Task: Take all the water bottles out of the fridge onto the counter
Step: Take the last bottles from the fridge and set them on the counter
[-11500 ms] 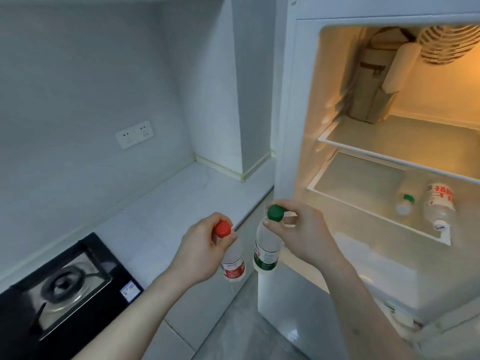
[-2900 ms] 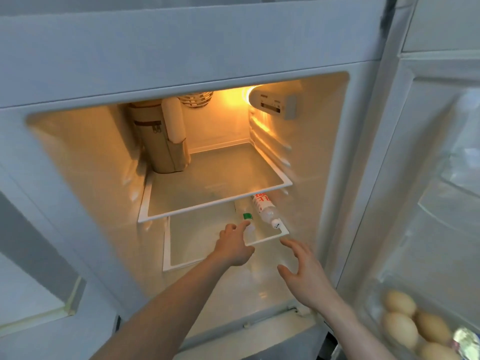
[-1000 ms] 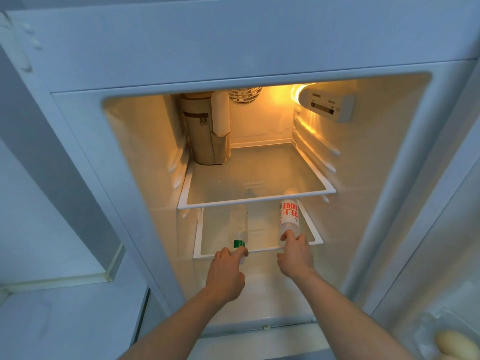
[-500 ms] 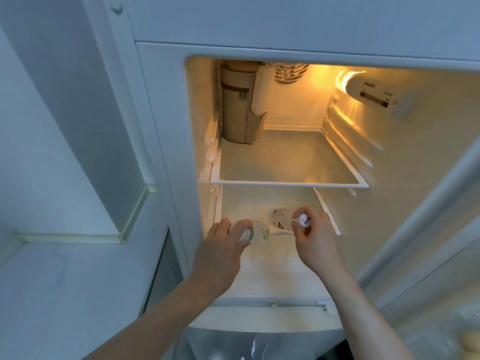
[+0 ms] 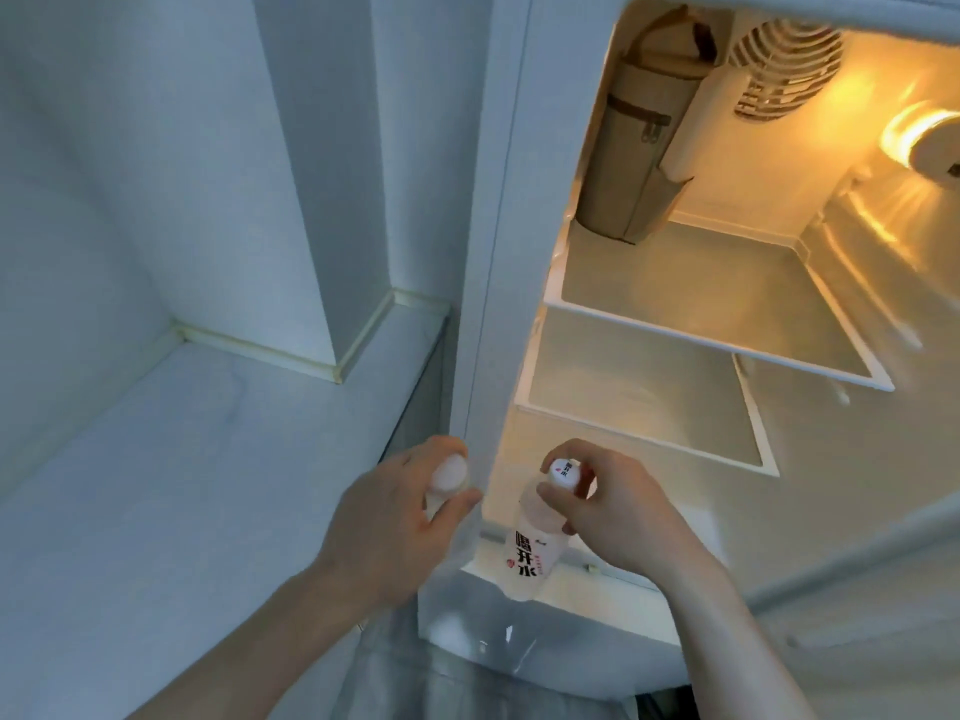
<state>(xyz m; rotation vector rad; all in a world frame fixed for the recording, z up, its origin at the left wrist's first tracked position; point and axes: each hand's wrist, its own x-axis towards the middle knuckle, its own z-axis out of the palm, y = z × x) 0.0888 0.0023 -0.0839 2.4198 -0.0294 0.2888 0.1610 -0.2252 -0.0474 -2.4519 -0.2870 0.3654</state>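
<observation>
My right hand (image 5: 613,517) grips a clear water bottle (image 5: 530,558) by its white cap; the bottle has a red-and-black label and hangs upright in front of the fridge's lower edge. My left hand (image 5: 389,522) holds a second bottle (image 5: 448,478) by its top, just left of the fridge's side wall; only its pale cap end shows, the body is hidden by my fingers. Both fridge shelves (image 5: 717,324) show no bottles. The white counter (image 5: 182,459) lies to the left, below my left hand.
A beige zipped bag (image 5: 628,163) stands at the back left of the top shelf, next to a round fan grille (image 5: 779,70). A wall column (image 5: 322,200) juts onto the counter's back corner. The fridge lamp (image 5: 919,132) glows at right.
Both hands have pulled the two bottles off the lower shelf and out of the fridge. The view has swung left toward the counter.
</observation>
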